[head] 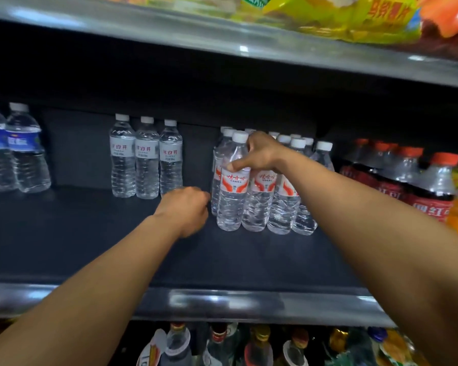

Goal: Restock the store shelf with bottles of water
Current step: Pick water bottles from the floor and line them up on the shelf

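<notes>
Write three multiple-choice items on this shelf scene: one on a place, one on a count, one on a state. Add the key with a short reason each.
1. Where is the right hand?
A. on the front left bottle of the red-labelled group
B. on the shelf edge
C. on a cola bottle

2. How many white-labelled bottles stand in the middle row?
A. one
B. three
C. six

3. What does the left hand hold?
A. a bottle
B. a bag
C. nothing

Key: 1 A, its fingers curl round the red-labelled bottle near the neck; 2 B, three stand side by side; 3 C, its fingers are curled and hold nothing, above the shelf.
</notes>
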Available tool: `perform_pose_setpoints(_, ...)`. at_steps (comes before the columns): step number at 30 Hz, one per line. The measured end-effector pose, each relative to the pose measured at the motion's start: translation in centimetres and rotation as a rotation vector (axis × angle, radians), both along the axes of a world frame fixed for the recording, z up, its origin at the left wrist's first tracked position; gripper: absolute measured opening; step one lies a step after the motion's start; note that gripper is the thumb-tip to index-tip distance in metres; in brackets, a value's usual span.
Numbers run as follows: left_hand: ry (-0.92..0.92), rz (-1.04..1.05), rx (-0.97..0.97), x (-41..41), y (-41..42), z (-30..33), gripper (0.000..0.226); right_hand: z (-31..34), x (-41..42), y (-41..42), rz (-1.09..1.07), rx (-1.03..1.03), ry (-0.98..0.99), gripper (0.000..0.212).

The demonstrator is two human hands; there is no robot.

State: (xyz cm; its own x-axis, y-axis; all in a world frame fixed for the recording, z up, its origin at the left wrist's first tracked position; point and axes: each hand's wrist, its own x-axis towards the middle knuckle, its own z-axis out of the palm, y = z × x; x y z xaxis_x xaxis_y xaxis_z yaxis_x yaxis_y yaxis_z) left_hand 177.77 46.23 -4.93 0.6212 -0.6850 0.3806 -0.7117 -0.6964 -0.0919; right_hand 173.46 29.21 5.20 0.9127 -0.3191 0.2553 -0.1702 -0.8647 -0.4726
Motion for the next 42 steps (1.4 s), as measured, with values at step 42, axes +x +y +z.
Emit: perform_pose_setpoints(42,0.087,-0.135,0.068,-22.1,5.4,-4.3,0.028,-14.8,-27.1,8.8,-0.075,-0.439,0.086,0.022)
